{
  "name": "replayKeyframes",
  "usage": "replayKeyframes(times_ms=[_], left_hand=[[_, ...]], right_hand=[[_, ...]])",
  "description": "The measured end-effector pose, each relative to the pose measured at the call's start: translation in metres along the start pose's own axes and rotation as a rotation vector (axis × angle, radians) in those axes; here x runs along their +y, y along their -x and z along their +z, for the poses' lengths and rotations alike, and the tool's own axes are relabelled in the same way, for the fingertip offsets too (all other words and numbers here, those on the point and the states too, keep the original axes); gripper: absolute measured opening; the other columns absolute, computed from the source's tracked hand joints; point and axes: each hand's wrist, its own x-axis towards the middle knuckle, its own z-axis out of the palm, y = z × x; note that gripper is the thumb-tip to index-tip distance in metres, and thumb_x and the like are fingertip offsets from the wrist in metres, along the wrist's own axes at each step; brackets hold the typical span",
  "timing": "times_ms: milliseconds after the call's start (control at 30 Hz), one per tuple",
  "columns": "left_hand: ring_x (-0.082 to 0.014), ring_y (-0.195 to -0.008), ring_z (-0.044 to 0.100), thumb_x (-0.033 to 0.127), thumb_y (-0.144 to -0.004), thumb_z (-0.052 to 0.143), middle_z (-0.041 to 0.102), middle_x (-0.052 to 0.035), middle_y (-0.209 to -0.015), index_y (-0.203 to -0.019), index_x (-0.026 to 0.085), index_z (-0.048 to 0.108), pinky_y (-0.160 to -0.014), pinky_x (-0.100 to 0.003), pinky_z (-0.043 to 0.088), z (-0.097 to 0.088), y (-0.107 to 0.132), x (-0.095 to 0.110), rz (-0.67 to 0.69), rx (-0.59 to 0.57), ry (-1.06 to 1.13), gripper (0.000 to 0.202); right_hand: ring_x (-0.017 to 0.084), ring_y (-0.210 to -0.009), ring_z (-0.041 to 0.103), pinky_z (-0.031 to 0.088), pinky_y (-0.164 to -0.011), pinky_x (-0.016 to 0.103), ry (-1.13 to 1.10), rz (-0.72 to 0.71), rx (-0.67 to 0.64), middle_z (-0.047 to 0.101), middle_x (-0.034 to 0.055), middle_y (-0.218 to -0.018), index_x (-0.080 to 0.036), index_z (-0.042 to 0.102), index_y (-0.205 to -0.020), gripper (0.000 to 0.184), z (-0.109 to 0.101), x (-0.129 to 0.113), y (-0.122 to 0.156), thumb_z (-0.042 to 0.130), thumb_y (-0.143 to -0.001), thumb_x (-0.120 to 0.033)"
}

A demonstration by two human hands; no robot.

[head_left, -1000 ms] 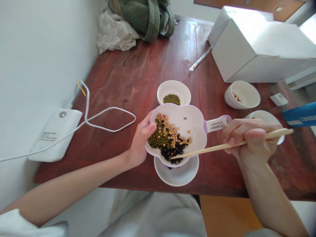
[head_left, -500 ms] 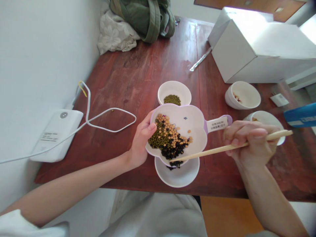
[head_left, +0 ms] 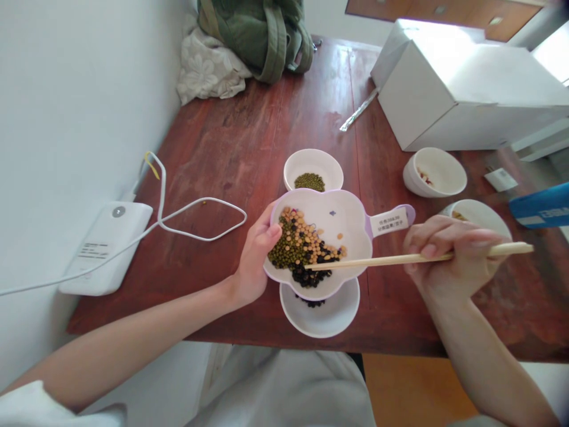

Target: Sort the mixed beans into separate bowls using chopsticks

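Note:
My left hand (head_left: 258, 255) grips the left rim of a white flower-shaped bowl (head_left: 351, 219) with a purple edge and a labelled handle, its thumb over the rim. Inside lie green beans (head_left: 284, 246), tan beans (head_left: 306, 228) and black beans (head_left: 311, 277), heaped toward the left. My right hand (head_left: 453, 255) is closed around wooden chopsticks (head_left: 382, 261), whose tips touch the black beans. Below the flower-shaped bowl, partly covered by it, a round white bowl (head_left: 320, 323) holds some black beans. Behind it, another white bowl (head_left: 313, 159) contains green beans.
At right stand a white bowl (head_left: 447, 172) with a few reddish pieces and another bowl (head_left: 489, 216) partly behind my right hand. A white box (head_left: 444, 89), a blue package (head_left: 540, 206), a green bag (head_left: 249, 35), and a white power bank (head_left: 106, 249) with a cable surround the work area.
The chopstick tips have moved up from the flower-shaped bowl's front rim into the black beans. My left hand keeps its hold on the bowl. The view has shifted slightly.

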Motion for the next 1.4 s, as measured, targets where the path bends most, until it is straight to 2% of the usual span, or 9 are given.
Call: replayKeyframes(times_ms=[67, 167, 300, 467, 667, 833, 1000, 1200, 1400], left_hand=[[-0.0391, -0.132, 0.078, 0.056, -0.097, 0.080, 0.087, -0.0078, -0.122, -0.131, 0.025, 0.084, -0.116, -0.052, 0.063, 0.000, 0.001, -0.001, -0.010, 0.017, -0.002, 0.046], [-0.0407, -0.137, 0.076, 0.059, -0.098, 0.077, 0.086, -0.0097, -0.129, -0.136, 0.024, 0.082, -0.119, -0.054, 0.061, 0.002, 0.001, -0.001, -0.009, -0.016, 0.024, 0.051], [-0.0394, -0.142, 0.073, 0.056, -0.102, 0.075, 0.085, -0.0094, -0.133, -0.139, 0.024, 0.081, -0.123, -0.052, 0.059, 0.003, 0.001, -0.002, 0.029, -0.044, 0.042, 0.049], [-0.0394, -0.141, 0.074, 0.055, -0.103, 0.074, 0.086, -0.0088, -0.131, -0.132, 0.024, 0.082, -0.122, -0.052, 0.059, 0.003, 0.001, -0.002, 0.037, -0.020, 0.030, 0.043], [-0.0402, -0.143, 0.073, 0.059, -0.101, 0.077, 0.085, -0.0093, -0.133, -0.137, 0.024, 0.081, -0.124, -0.052, 0.058, 0.001, 0.001, -0.003, 0.040, -0.014, 0.000, 0.050], [-0.0382, -0.146, 0.071, 0.054, -0.103, 0.075, 0.086, -0.0073, -0.128, -0.140, 0.025, 0.081, -0.127, -0.049, 0.057, 0.000, 0.002, -0.003, 0.041, -0.012, 0.016, 0.047], [-0.0395, -0.143, 0.074, 0.057, -0.100, 0.079, 0.087, -0.0092, -0.128, -0.138, 0.024, 0.081, -0.126, -0.051, 0.058, 0.001, 0.002, -0.004, 0.029, 0.001, 0.023, 0.051], [-0.0394, -0.137, 0.077, 0.056, -0.102, 0.076, 0.088, -0.0078, -0.118, -0.130, 0.024, 0.083, -0.121, -0.053, 0.061, -0.001, 0.002, -0.006, 0.024, 0.022, 0.018, 0.043], [-0.0395, -0.138, 0.077, 0.056, -0.103, 0.075, 0.088, -0.0087, -0.120, -0.130, 0.022, 0.082, -0.121, -0.052, 0.061, 0.000, 0.002, -0.006, 0.019, 0.003, 0.034, 0.044]], right_hand=[[0.014, -0.035, 0.054, 0.032, -0.026, 0.031, 0.010, -0.018, -0.015, 0.068, 0.0020, -0.055, -0.023, 0.082, -0.062, 0.052, 0.000, -0.001, 0.003, 0.088, -0.104, -0.052], [0.016, -0.036, 0.056, 0.033, -0.027, 0.032, 0.035, -0.048, -0.093, 0.071, 0.0030, -0.056, -0.023, 0.084, -0.066, 0.046, -0.001, -0.002, 0.006, 0.087, -0.106, -0.045], [0.016, -0.035, 0.056, 0.032, -0.026, 0.031, 0.089, -0.081, -0.123, 0.073, 0.0032, -0.059, -0.025, 0.085, -0.069, 0.045, -0.001, 0.000, 0.009, 0.084, -0.108, -0.046], [0.013, -0.032, 0.052, 0.026, -0.023, 0.029, 0.017, -0.012, -0.097, 0.071, 0.0027, -0.059, -0.023, 0.083, -0.067, 0.048, 0.002, 0.002, 0.009, 0.081, -0.110, -0.044], [0.013, -0.032, 0.056, 0.033, -0.024, 0.025, -0.041, 0.030, -0.118, 0.071, 0.0025, -0.058, -0.019, 0.081, -0.065, 0.048, 0.002, 0.002, 0.005, 0.083, -0.108, -0.041], [0.012, -0.031, 0.053, 0.029, -0.022, 0.026, -0.086, 0.076, -0.101, 0.070, 0.0010, -0.056, -0.021, 0.080, -0.064, 0.046, 0.005, 0.004, 0.005, 0.084, -0.107, -0.038], [0.013, -0.032, 0.053, 0.028, -0.022, 0.027, -0.140, 0.105, -0.115, 0.070, 0.0002, -0.056, -0.022, 0.082, -0.067, 0.044, 0.003, 0.010, 0.005, 0.082, -0.109, -0.036], [0.011, -0.031, 0.053, 0.029, -0.024, 0.025, -0.160, 0.101, -0.127, 0.070, -0.0004, -0.055, -0.022, 0.081, -0.065, 0.047, 0.003, 0.010, 0.002, 0.084, -0.108, -0.039], [0.010, -0.029, 0.052, 0.030, -0.024, 0.024, -0.171, 0.095, -0.143, 0.069, -0.0005, -0.054, -0.021, 0.079, -0.063, 0.050, 0.004, 0.011, 0.000, 0.083, -0.108, -0.043]])
